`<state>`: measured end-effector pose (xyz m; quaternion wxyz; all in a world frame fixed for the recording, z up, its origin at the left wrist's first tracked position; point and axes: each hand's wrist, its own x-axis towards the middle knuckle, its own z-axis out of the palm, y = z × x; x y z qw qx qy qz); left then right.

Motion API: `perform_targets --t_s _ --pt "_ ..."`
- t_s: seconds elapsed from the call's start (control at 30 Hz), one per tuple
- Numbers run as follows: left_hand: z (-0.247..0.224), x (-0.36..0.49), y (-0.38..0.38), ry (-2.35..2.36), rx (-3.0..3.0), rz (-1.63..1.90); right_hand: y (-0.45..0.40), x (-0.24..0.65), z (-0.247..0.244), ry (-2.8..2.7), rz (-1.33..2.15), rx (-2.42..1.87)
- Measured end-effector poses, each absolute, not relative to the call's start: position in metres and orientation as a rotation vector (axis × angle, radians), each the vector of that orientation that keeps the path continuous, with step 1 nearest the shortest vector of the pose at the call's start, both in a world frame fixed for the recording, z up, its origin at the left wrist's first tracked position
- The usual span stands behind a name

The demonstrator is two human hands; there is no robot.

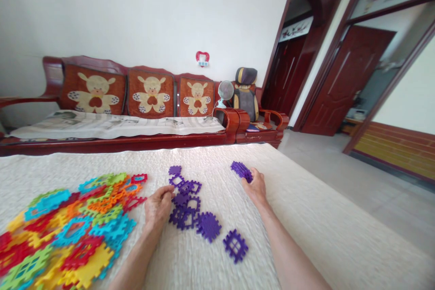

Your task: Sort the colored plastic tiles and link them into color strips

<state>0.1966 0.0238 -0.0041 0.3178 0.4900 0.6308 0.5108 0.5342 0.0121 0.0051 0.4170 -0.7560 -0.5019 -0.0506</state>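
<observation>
My right hand (256, 185) is closed on the near end of a stack of purple pieces (240, 169) at the right of the table. Left of the loose purple pieces (183, 199), my left hand (159, 204) has its fingers bent together at their edge; what its fingertips hold, if anything, is too small to tell. These flat pieces have toothed edges, some solid and some with window openings. A solid purple piece (208, 226) and a windowed one (235, 245) lie nearer to me, between my forearms.
A large pile of red, yellow, green, orange and blue toothed pieces (73, 231) covers the left of the cloth-covered table (306, 217). Beyond the table stand a wooden sofa (234, 120) with bear cushions (151, 93) and a small fan (225, 90).
</observation>
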Motion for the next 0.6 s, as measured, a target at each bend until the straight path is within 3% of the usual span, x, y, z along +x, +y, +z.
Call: perform_targets --t_s 0.6 --pt "-0.0031 0.1949 0.0228 1.687 1.235 1.444 0.0131 0.5320 0.0086 -1.264 -0.128 -1.978"
